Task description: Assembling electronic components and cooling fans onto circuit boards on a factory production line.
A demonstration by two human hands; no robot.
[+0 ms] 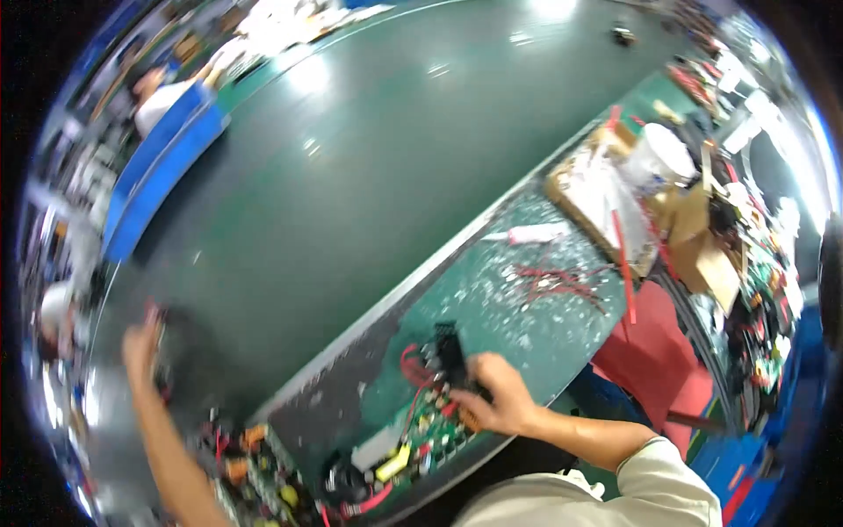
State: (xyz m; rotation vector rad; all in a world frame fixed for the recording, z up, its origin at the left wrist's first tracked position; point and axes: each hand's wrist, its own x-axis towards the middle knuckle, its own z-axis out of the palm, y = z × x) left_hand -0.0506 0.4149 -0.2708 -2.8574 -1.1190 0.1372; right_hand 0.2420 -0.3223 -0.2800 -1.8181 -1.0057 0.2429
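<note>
My right hand (499, 395) is closed around a black, flat, elongated object (450, 353) with a ridged end; its exact kind is unclear. It is held over the green worktable, close to a red wire loop and a group of green circuit boards (435, 423). Far to the left, my left hand (140, 350) reaches out over the dark green conveyor surface (351, 193). The fingers there are bent around a small, blurred item (159, 338) with a reddish tip, too smeared to name. Beside the boards lie a grey block (378, 449) and a yellow piece (393, 464).
More circuit boards (263, 474) are piled at the lower left. Across the table lie red wires (558, 285), a white-pink tube (531, 234), a cardboard tray (597, 202) and a white bucket (660, 155). A red stool (659, 351) stands at right. Another person sits beyond a blue bin (162, 176).
</note>
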